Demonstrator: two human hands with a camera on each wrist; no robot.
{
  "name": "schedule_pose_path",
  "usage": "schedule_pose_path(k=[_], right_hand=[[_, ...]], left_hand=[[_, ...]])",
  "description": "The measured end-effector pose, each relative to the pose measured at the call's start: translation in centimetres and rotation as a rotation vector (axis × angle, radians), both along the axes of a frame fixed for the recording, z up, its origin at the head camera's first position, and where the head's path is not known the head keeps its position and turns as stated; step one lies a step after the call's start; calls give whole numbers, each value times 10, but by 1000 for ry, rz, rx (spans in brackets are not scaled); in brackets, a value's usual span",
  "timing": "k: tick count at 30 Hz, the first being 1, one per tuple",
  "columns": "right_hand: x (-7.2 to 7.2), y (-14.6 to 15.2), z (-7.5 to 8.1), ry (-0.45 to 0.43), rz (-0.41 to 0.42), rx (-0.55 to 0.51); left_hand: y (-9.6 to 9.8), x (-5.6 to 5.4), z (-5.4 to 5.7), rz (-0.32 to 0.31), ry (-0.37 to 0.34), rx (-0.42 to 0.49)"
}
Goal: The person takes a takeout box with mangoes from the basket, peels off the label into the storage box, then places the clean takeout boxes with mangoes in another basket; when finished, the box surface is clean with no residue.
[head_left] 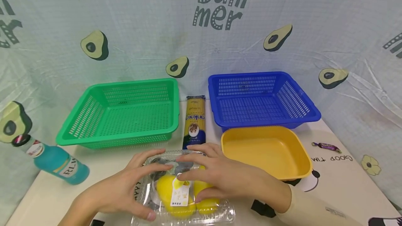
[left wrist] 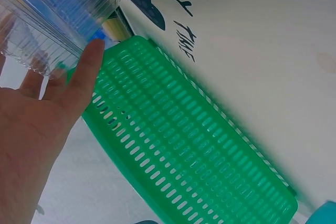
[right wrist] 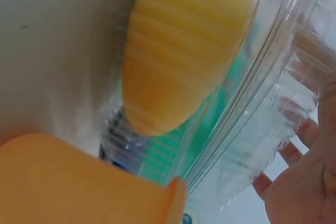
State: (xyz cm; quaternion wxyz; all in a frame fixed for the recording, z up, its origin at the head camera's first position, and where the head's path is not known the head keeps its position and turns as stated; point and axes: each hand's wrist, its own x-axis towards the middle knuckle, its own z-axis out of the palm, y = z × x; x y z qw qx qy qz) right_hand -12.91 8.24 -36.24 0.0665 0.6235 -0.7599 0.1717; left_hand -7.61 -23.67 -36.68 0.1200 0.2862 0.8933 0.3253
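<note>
A clear plastic clamshell box (head_left: 226,212) holding yellow mango-like fruits (head_left: 165,191) sits at the front middle of the table, a white label (head_left: 179,194) on its lid. Along the box's left side lies my left hand (head_left: 117,187), fingers stretched over the lid's far part and thumb by the near left edge. From the right my right hand (head_left: 220,172) spreads its fingers across the lid. In the left wrist view, extended fingertips (left wrist: 93,51) are right at the box's ribbed edge. The right wrist view has one fruit (right wrist: 184,51) close up through the plastic.
A green basket (head_left: 113,140) stands back left, a blue basket (head_left: 267,121) back right. Between them lies a pasta packet (head_left: 195,114). A yellow tub (head_left: 263,152) is right of the box. A turquoise bottle (head_left: 59,163) lies far left, a purple wrapped candy (head_left: 326,147) far right.
</note>
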Motion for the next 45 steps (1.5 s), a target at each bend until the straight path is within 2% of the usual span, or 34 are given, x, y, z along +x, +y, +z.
schedule_pose_path(k=[5, 11, 16, 23, 30, 35, 39, 45], right_hand=[[-1, -10, 0, 56, 64, 10], [-1, -18, 0, 39, 98, 38], [-1, -23, -1, 54, 112, 92], [0, -26, 0, 79, 147, 90], [1, -25, -1, 91, 178, 96], [5, -22, 0, 103, 198, 84], [7, -22, 1, 151, 194, 81], [10, -23, -1, 91, 134, 132]], left_hand=[[0, -1, 0, 3, -13, 4], [1, -2, 3, -9, -66, 16], [1, -5, 6, -36, -68, 13], [1, -7, 4, -59, -32, 20], [2, -7, 5, -40, -81, 23], [4, -7, 5, -44, -89, 14], [5, -7, 5, -39, -89, 12], [5, -7, 4, -51, -68, 14]])
